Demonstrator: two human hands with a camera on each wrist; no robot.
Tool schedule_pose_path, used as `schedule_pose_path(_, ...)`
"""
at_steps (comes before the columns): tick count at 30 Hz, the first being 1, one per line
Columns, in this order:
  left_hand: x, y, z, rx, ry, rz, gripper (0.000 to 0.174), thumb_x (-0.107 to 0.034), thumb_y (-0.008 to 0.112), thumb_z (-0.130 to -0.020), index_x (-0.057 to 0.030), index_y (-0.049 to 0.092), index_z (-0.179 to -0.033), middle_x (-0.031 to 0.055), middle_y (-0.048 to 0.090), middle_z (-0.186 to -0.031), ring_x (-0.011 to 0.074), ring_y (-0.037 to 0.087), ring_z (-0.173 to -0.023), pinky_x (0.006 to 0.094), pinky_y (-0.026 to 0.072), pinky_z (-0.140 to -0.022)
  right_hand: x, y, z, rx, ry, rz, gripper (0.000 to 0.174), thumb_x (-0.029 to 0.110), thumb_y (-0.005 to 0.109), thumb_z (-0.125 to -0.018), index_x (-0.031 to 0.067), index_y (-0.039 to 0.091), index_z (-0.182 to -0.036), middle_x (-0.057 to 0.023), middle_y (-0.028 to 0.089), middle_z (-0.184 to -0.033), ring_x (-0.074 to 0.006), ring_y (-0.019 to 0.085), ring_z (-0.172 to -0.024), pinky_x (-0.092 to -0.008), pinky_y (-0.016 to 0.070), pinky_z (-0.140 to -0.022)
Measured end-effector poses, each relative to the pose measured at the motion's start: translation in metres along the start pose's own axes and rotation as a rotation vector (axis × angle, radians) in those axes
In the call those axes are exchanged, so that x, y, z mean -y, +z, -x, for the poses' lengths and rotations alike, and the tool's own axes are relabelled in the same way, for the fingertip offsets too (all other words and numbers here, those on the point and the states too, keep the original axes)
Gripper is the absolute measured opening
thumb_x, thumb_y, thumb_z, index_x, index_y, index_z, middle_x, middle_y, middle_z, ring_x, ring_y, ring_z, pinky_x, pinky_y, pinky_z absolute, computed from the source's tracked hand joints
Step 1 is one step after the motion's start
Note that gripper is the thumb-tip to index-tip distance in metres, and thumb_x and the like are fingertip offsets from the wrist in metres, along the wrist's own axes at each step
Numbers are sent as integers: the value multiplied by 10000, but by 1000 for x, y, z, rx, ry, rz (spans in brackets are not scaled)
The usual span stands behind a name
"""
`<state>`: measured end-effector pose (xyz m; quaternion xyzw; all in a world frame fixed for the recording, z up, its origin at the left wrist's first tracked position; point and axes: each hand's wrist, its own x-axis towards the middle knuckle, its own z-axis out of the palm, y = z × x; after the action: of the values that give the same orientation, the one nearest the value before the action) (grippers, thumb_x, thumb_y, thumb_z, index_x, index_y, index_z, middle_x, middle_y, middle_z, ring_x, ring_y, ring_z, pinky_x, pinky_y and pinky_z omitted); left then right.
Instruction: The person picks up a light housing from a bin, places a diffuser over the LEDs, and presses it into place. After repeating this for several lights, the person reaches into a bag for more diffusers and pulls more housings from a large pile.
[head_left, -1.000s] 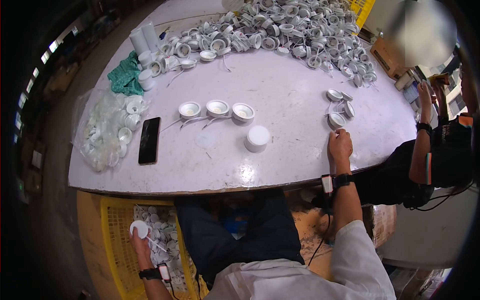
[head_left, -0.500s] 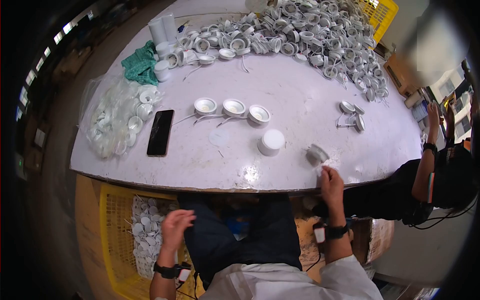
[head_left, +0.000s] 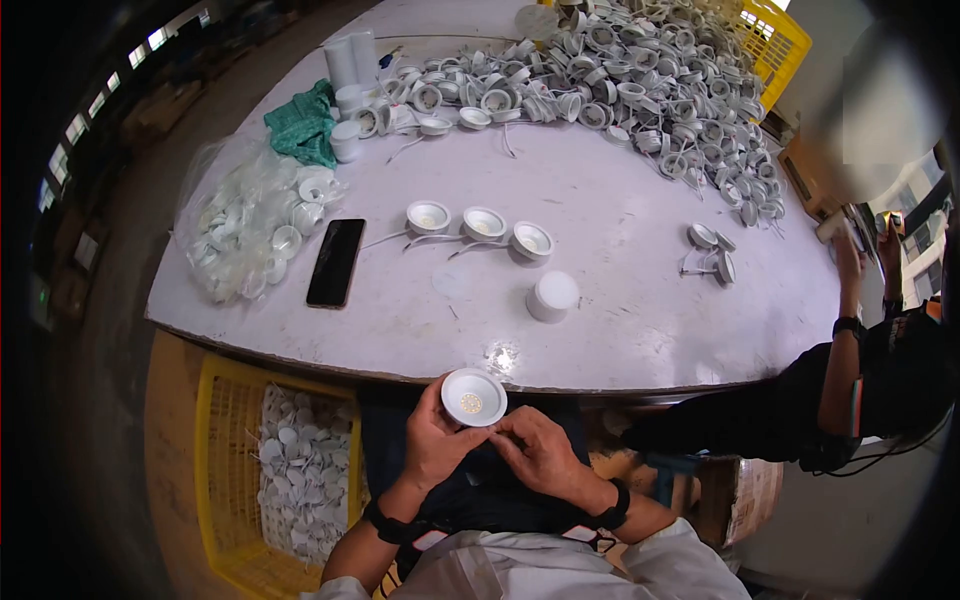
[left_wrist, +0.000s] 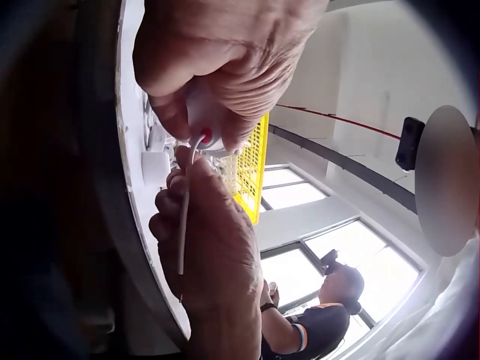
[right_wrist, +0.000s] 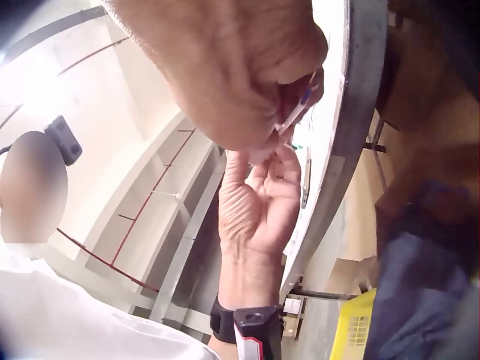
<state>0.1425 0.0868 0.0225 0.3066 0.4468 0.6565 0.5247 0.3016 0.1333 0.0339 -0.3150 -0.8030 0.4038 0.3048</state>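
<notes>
With the lamp (head_left: 474, 386) gripped by the left hand (head_left: 436, 446), its cable (left_wrist: 185, 217), pinched by the right hand (head_left: 548, 456), should be handled gently

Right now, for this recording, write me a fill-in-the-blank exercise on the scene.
The left hand grips a lamp, coloured ____, while the right hand pinches its cable.
The phone lies between the plastic bag and a row of ____ lamps.
The cloth near the bag has the colour ____.
Missing words: white; three; green.
</notes>
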Motion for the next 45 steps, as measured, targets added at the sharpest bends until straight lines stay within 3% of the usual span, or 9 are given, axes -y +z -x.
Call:
schedule_pose_path(3,-5,-14,6,-37,34,-39,733,76,725,-679,60,319,-1289,147,491,-1205,224,518,-1111,357,444,-958,2,-15,-17,44,84,-45,202,106,681,-778,19,603,-943,-110,596,-753,-223,596,-662,-322,484,-607)
schedule_pose_path(8,-13,-25,14,-18,47,-64,711,68,732,-678,61,344,-1274,130,505,-1188,211,519,-1107,353,441,-960,-85,-63,-79,-605,317,172,352,274,716,-757,-4,540,-882,-54,538,-646,-131,512,-587,-279,439,-559)
schedule_pose_path(9,-11,-23,15,-17,50,-63,711,68,732,-678,61,344,-1274,130,505,-1188,211,519,-1107,353,441,-960,-92,-71,-90,-552,508,18,375,325,708,-761,-1,543,-845,-44,548,-645,-128,522,-590,-278,442,-559)
schedule_pose_path(12,-6,-19,19,7,50,-72,709,64,732,-680,60,345,-1274,127,505,-1190,206,514,-1112,349,439,-961,-98,-76,-105,-477,623,7,354,322,702,-769,8,540,-795,-43,552,-638,-115,523,-577,-267,441,-551)
schedule_pose_path(17,-5,-23,24,-12,34,-51,697,63,730,-684,59,356,-1272,129,505,-1195,202,513,-1112,345,435,-961,-110,-76,-101,-491,557,-91,274,255,670,-810,27,527,-763,-18,538,-630,-90,489,-516,-232,409,-486)
schedule_pose_path(22,-6,-21,24,-3,-18,-38,705,40,739,-670,60,368,-1270,120,527,-1171,196,523,-1098,336,418,-967,-111,-77,-91,-530,574,-556,177,200,627,-851,53,536,-811,8,508,-634,-60,473,-511,-203,385,-450)
schedule_pose_path(32,0,-20,27,26,-24,-24,708,7,753,-671,52,365,-1263,126,523,-1186,192,532,-1090,331,426,-960,-99,-80,-74,-696,569,-753,139,175,600,-869,53,538,-895,-14,568,-716,-80,547,-547,-178,402,-455)
schedule_pose_path(40,7,-22,16,77,33,-164,696,28,731,-685,-9,304,-1235,177,481,-1244,281,601,-995,391,513,-845,-32,-46,-27,-416,555,-964,220,36,584,-848,2,506,-1051,-77,624,-830,-119,611,-615,-181,452,-492)
schedule_pose_path(45,-4,-19,16,103,-21,-85,739,18,737,-685,0,288,-1270,127,470,-1212,203,494,-1133,348,417,-971,-7,-26,-16,-201,642,-961,317,17,579,-855,-54,515,-1157,-103,648,-873,-125,621,-664,-198,481,-544)
